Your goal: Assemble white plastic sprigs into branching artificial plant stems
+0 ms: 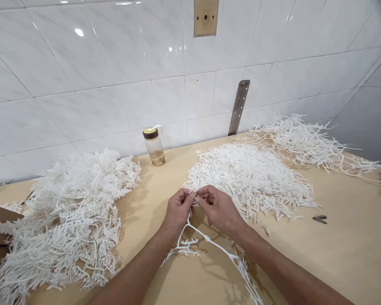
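A thin white branched strand [206,238], like a plastic sprue, hangs below my hands and splits into two arms with small side twigs. My left hand [179,207] is closed, pinching the strand's upper end between thumb and fingers. Close against it, my right hand [216,207] is closed too, its thumb and forefinger pinched at the same end, where the fingertips hide the detail. Just behind my hands lies a heap of short white pieces [250,178]. On the left is a large pile of white branched strands [79,220].
A clear bottle [154,148] with a dark and yellow lid stands near the tiled wall [120,106]. A metal bracket [239,108] rises at the back. More bare white strands [307,142] lie back right. A small dark clipper-like tool [319,219] rests on the table [352,245]. A brown box [0,214] is far left.
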The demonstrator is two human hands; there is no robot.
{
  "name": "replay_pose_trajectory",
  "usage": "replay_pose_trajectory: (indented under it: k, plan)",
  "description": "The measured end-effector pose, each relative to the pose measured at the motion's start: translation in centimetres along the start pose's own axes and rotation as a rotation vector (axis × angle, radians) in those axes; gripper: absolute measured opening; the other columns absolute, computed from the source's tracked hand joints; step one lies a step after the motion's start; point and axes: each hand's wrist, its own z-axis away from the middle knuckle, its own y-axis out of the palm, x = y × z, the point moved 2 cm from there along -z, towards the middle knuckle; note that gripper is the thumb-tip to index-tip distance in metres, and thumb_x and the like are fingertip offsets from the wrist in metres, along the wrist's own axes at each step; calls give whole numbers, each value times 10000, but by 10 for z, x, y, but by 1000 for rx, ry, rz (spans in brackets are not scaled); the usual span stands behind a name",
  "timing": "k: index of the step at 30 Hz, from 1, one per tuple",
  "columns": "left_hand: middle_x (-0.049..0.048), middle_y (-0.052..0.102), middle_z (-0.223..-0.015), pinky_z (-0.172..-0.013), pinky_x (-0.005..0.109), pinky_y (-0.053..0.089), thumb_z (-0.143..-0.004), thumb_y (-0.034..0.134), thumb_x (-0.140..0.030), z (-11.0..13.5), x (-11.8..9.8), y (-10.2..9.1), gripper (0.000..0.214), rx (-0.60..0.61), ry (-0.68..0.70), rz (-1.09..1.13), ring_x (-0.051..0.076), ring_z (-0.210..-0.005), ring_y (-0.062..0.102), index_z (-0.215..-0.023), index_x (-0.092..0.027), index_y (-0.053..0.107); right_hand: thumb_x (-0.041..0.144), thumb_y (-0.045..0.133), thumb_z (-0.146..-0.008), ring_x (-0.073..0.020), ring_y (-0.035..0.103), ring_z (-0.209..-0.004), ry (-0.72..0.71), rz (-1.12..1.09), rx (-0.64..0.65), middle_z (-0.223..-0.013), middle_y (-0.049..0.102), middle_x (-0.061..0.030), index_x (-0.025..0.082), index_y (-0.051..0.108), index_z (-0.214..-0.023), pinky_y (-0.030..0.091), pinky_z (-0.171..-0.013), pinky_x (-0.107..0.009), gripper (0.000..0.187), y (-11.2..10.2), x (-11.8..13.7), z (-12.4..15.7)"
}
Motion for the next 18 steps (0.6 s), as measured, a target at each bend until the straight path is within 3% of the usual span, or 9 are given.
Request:
replay_pose_trajectory:
  k: [3,7,12,18]
  plan:
    - [-84,474,-538,-380,186,273,-773,710,-506,2,0,2,357,-29,44,-27,35,-367,346,-761,-185,553,383,620,-820,-113,547,-463,87,-81,27,-780,671,-31,191,643,-927,441,-356,-228,221,1,-1,-1]
    - [-79,479,-550,-385,184,262,-764,714,-518,2,0,2,377,-25,30,-21,26,-368,329,-753,-180,548,358,628,-812,-71,488,-351,130,-138,72,-769,663,-11,187,629,-905,440,-333,-224,195,0,-4,-3]
    - [-84,456,-502,-360,189,235,-703,739,-566,-2,-1,0,438,8,1,26,36,-339,333,-725,-185,524,358,614,-812,-70,506,-340,118,-120,102,-789,680,-2,193,627,-914,438,-336,-214,195,-3,-10,-4]
    - [-86,444,-479,-356,192,227,-661,760,-593,-2,-5,0,478,26,-28,25,41,-333,341,-713,-182,523,342,584,-824,-96,539,-359,111,-96,170,-642,628,26,188,653,-864,437,-360,-212,173,-3,-10,-4]
